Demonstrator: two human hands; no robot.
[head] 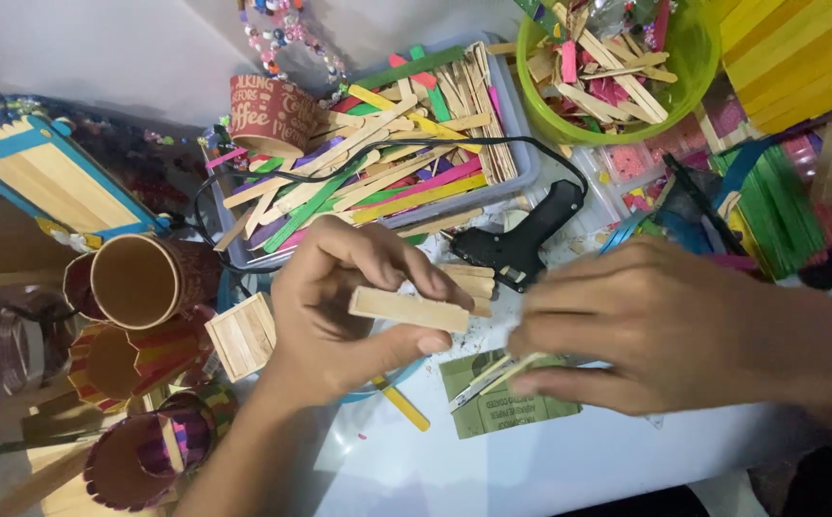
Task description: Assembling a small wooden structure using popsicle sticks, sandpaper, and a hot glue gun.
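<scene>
Wooden stick piece [408,309], short and pale, sits pinched in the left hand [339,306], thumb under it and fingers curled over its top edge, held above the white table [550,469]. 1 such piece is in that hand; just behind it 1 small stack of cut wooden pieces [473,283] lies on the table. The right hand [665,325] is closed flat, fingers together, pressing 2 or 3 thin sticks [492,373] down onto 1 green card [502,402]; the motion blur hides the exact count.

1 black glue gun [521,239] lies just beyond both hands, its cord looping over 1 grey tray [521,163] heaped with coloured and plain craft sticks. 1 green bowl [694,57] at the top right holds more sticks. 1 red paper cup [267,113] leans at the tray's left corner. To the left stand 1 brown cup [143,280] on its side, 2 stick-covered holders [138,354], 1 small square stick panel [241,335] and 1 blue-edged stick panel [52,177]. 1 yellow stick [404,407] lies under the left wrist. Bundles of green sticks [780,201] fill the right edge.
</scene>
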